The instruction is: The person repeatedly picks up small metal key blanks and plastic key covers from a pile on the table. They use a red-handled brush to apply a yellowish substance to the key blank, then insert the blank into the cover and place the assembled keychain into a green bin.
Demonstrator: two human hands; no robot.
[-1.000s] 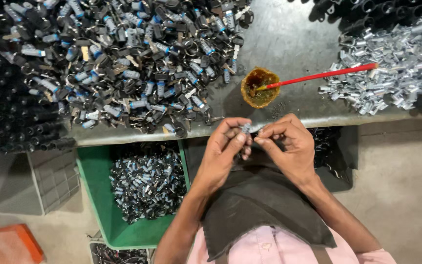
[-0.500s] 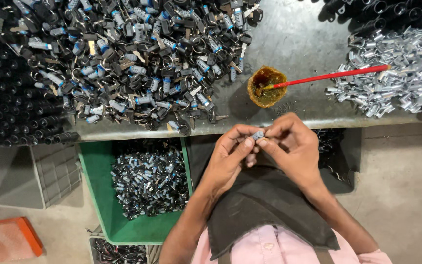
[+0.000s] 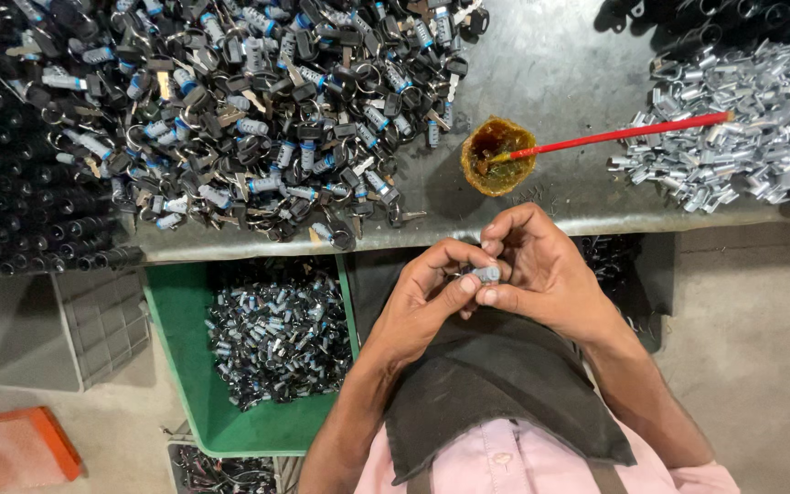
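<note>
A small silvery lock cylinder (image 3: 486,273) sits pinched between both hands just below the front edge of the grey bench (image 3: 550,82), above a dark apron (image 3: 496,384) across the person's lap. The left hand (image 3: 427,302) closes on it from seven o'clock, thumb and forefinger pressed to its body; the right hand (image 3: 541,270) curls over it from three o'clock, fingertips gripping the same piece, so the two hands touch around it.

At twelve o'clock from the hands, on the bench, stands a small round dish of amber grease (image 3: 497,157), with a red-handled brush (image 3: 624,135) resting in it and pointing toward two o'clock. Beyond the brush tip, at two o'clock, lies a heap of bare silver metal sleeves (image 3: 742,128). At ten o'clock a large pile of cylinders with black-headed keys and rings (image 3: 240,110) covers the bench, bordered at the far left by rows of black tubes (image 3: 11,210).

Below the bench edge, at nine o'clock from the hands, a green crate (image 3: 185,366) holds more finished cylinders (image 3: 276,338). A grey tray (image 3: 38,329) lies left of it, and an orange block (image 3: 16,448) rests on the floor at the lower left corner.
</note>
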